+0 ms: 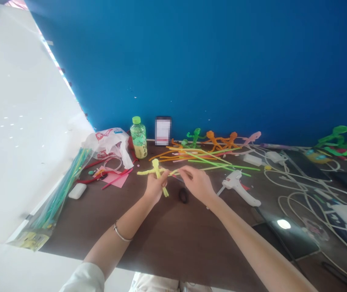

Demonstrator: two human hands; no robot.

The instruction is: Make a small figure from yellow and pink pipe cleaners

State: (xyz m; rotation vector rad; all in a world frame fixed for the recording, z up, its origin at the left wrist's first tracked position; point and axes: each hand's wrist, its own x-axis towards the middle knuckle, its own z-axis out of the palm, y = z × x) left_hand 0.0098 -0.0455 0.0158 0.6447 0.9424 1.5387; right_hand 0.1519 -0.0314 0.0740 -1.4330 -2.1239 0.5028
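My left hand (pixel 154 188) is closed around the middle of a small yellow pipe-cleaner figure (pixel 156 164), held upright above the table. Its head rises over my fingers, one twisted arm sticks out to the left, and its legs hang below. With thumb and forefinger, my right hand (pixel 198 184) pinches a yellow pipe-cleaner strand (pixel 174 173) on the figure's right side. My left fingers partly hide where that strand meets the body. A black ring-shaped object (pixel 183 195) lies just below my right hand, and a white glue gun (pixel 239 187) rests to its right.
Loose orange and green pipe cleaners (pixel 212 159) lie behind my hands, with green, orange and pink figures (pixel 211 138) along the blue wall. A green-capped bottle (pixel 138 138), phone (pixel 162 131) and plastic bag (pixel 108 142) stand left. White cables (pixel 285 174) tangle at right.
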